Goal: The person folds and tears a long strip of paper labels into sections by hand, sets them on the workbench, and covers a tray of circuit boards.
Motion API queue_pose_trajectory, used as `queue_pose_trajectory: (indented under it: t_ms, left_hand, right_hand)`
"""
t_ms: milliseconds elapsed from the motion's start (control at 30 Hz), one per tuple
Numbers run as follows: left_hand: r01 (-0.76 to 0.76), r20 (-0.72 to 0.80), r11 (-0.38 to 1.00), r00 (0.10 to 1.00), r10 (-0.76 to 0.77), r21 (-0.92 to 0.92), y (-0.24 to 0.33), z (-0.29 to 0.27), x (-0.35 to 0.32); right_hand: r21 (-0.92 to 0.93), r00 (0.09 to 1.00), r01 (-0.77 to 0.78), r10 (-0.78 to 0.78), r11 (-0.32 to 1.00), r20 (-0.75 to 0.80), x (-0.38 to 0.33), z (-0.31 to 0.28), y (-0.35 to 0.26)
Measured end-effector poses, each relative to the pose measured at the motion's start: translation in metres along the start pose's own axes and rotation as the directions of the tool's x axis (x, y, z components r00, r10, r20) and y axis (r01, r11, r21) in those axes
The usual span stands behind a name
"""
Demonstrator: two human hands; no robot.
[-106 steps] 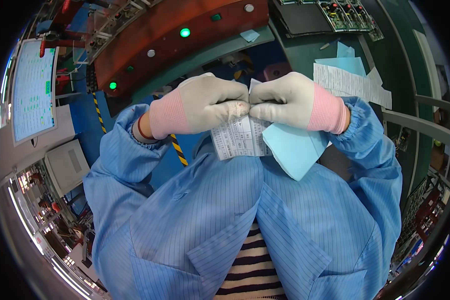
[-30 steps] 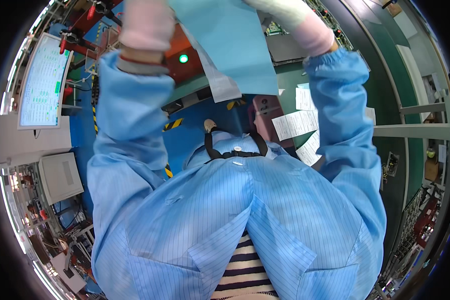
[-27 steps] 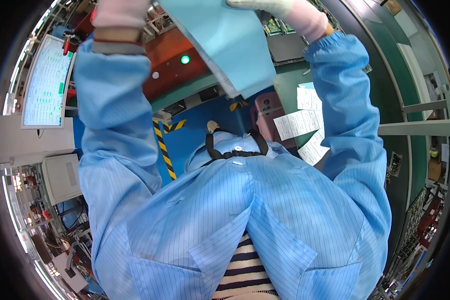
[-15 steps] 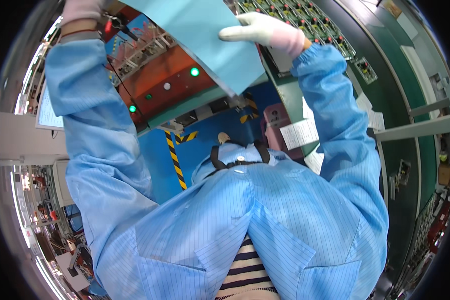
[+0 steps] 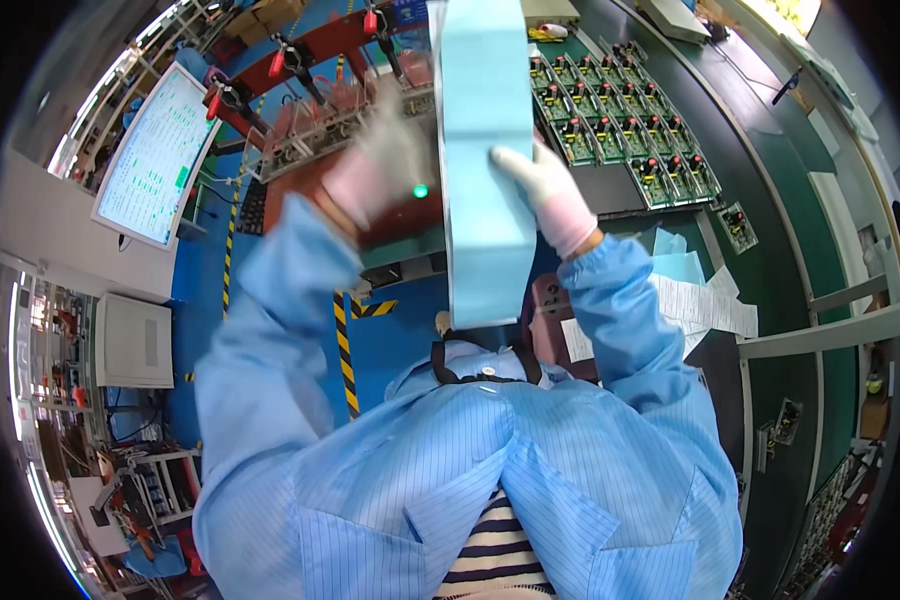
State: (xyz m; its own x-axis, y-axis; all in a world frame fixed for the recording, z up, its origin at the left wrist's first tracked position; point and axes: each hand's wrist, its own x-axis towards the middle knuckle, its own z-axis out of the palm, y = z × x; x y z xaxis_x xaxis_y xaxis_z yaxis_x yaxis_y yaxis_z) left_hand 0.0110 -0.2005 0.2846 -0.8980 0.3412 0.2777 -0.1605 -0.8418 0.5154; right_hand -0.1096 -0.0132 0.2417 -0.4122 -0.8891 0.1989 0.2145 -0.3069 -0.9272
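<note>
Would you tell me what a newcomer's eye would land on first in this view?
First, the tall light blue sheet held up at top centre, with the gloved right hand on its right edge and the blurred left hand to its left. Next, the rows of green circuit boards at upper right, and the lit monitor at upper left.

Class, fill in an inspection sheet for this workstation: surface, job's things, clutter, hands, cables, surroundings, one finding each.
Surface: dark green bench, partly covered.
Job's things: light blue sheet held upright in front of the person.
Clutter: white printed papers and more blue sheets lying by the right sleeve.
Hands: right hand, gloved, grips the sheet's right edge; left hand, gloved, blurred behind its left edge, contact unclear.
Cables: thin cable across the bench top.
Surroundings: rows of green circuit boards, monitor at left, red clamp fixture, yellow-black floor tape.
</note>
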Motion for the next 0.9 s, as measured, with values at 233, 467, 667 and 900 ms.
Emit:
queue_pose_trajectory:
  t_ms: [233,467,667,900]
  left_hand:
    - [0.431,-0.561,0.382,0.442,0.7,0.817,-0.132,-0.024,0.005]
    - [0.113,-0.465,0.492,0.555,0.689,0.863,-0.132,-0.016,0.002]
    - [-0.076,-0.443,0.735,0.755,0.483,0.673,-0.123,0.027,-0.005]
    - [0.094,-0.445,0.669,0.813,0.375,0.737,-0.15,0.0,-0.012]
  right_hand:
    - [0.018,0.921,-0.209,0.203,0.978,-0.333,-0.034,-0.01,0.058]
    - [-0.024,0.963,0.066,-0.07,0.997,-0.261,-0.048,-0.015,0.04]
    - [-0.257,0.947,0.298,-0.252,0.919,0.198,-0.065,-0.038,-0.011]
    - [-0.375,0.955,0.213,-0.273,0.902,-0.117,-0.052,-0.029,-0.004]
